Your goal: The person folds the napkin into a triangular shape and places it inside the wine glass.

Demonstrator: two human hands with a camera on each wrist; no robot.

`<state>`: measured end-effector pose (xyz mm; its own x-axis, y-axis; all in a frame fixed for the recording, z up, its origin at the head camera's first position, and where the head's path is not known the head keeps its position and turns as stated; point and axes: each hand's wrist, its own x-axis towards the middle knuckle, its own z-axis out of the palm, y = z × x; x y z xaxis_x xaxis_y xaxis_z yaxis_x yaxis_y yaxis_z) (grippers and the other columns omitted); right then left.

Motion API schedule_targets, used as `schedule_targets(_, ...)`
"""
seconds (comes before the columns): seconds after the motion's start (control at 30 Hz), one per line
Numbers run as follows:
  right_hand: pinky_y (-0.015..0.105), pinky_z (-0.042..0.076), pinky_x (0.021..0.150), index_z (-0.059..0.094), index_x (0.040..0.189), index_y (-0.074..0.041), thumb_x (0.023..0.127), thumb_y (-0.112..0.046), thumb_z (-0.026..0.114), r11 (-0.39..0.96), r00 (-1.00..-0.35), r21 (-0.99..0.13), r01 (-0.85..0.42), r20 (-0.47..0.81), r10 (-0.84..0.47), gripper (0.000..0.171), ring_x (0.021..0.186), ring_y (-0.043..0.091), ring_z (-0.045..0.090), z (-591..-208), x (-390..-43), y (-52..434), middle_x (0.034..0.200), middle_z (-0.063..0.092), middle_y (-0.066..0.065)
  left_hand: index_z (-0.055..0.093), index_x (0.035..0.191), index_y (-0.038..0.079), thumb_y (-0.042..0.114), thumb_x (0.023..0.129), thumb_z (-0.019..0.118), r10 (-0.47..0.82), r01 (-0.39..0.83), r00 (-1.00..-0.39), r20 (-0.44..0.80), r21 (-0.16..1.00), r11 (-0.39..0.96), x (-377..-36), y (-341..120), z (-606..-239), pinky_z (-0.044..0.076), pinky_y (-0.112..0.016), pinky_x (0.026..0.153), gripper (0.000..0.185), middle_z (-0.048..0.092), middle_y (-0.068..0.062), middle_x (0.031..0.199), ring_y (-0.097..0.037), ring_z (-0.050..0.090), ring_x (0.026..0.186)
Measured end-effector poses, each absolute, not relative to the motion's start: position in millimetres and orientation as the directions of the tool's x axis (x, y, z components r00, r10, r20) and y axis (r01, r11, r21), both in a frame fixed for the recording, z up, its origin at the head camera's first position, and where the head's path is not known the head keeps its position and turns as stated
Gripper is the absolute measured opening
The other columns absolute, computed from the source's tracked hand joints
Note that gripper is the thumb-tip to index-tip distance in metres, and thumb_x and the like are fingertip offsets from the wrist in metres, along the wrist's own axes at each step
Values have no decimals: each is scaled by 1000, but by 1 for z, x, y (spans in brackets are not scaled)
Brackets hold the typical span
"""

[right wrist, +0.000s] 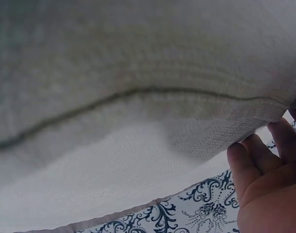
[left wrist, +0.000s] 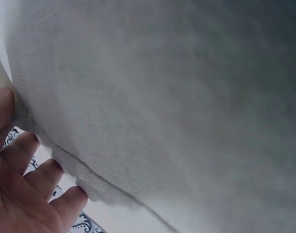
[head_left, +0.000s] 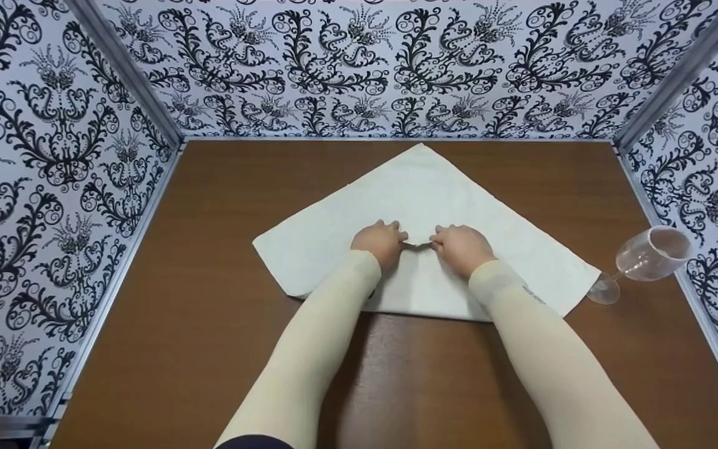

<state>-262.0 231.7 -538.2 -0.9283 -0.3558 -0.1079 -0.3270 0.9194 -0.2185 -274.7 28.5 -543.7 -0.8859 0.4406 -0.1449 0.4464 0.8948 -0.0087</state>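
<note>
One white cloth [head_left: 421,187] is spread on the counter [head_left: 209,349], pinched near its middle by the left hand [head_left: 381,242] and the right hand [head_left: 462,247]. One clear goblet [head_left: 646,255], near the cloth's right corner, is shown by the head view only; a dark line [left wrist: 109,182] and palm-side fingers [right wrist: 245,167] are shown by the wrist views. Cloth blurred close up; near edge partly hidden by two sleeves [head_left: 318,337].

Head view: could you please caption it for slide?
Both hands pinch a white cloth on a brown table, near a clear goblet.
</note>
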Motion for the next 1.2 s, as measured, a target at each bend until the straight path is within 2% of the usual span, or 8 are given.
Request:
schedule_targets(0.17,60,48,112,75,132,-14,106,-23,63,919,-921,-196,-341,-125,-368,30,136,46,59,-539,-262,232,148,62,16,73,129,29,36,111,53,444,449,-885,-142,-3,894,-273,28,-544,61,-46,91,28,67,0,132,-29,68,118)
schedule_targets(0.4,60,47,113,73,136,-13,107,-23,62,923,-922,-184,-337,-134,-363,33,137,46,58,-542,-262,231,149,62,15,73,129,29,34,111,52,429,436,-888,-164,-9,900,-274,30,-544,60,-47,95,28,67,-1,132,-31,67,123)
schedule_targets(0.6,59,49,112,73,135,-13,107,-23,62,924,-922,-166,-343,-128,-366,32,136,46,60,-540,-260,231,148,63,14,72,133,28,29,111,51,423,429,-889,-175,4,903,-272,30,-542,58,-48,101,30,65,-2,142,-33,64,132)
schedule_targets(0.7,57,52,108,75,132,-12,106,-23,62,920,-917,-150,-361,-119,-380,30,130,44,64,-537,-256,230,145,65,15,71,135,28,29,111,51,433,442,-880,-194,0,897,-271,29,-538,57,-47,105,31,64,-2,147,-34,62,137)
schedule_targets(0.87,55,57,97,81,115,-11,105,-23,64,918,-924,-172,-358,-73,-374,23,111,39,73,-531,-255,231,126,76,13,75,131,30,33,111,54,450,456,-876,-171,8,890,-274,27,-533,56,-39,105,30,72,4,135,-23,70,124)
schedule_targets(0.97,55,56,100,82,113,-13,105,-24,65,920,-936,-201,-335,-42,-350,22,116,38,72,-530,-259,231,129,76,11,75,133,32,34,110,55,440,441,-889,-130,17,897,-277,28,-535,55,-38,108,30,71,6,137,-22,68,127)
schedule_targets(1.03,55,55,105,81,117,-14,105,-23,65,919,-937,-213,-330,-44,-347,22,123,39,69,-532,-262,232,139,70,11,73,135,33,33,110,55,443,446,-887,-128,9,895,-278,28,-538,54,-39,109,31,69,4,140,-25,65,132)
schedule_targets(1.2,56,52,108,79,124,-14,105,-21,64,920,-935,-238,-311,-96,-341,25,130,41,65,-537,-264,233,144,66,12,73,134,33,30,110,53,453,458,-879,-147,-2,889,-278,30,-544,60,-46,97,31,67,1,138,-30,66,127)
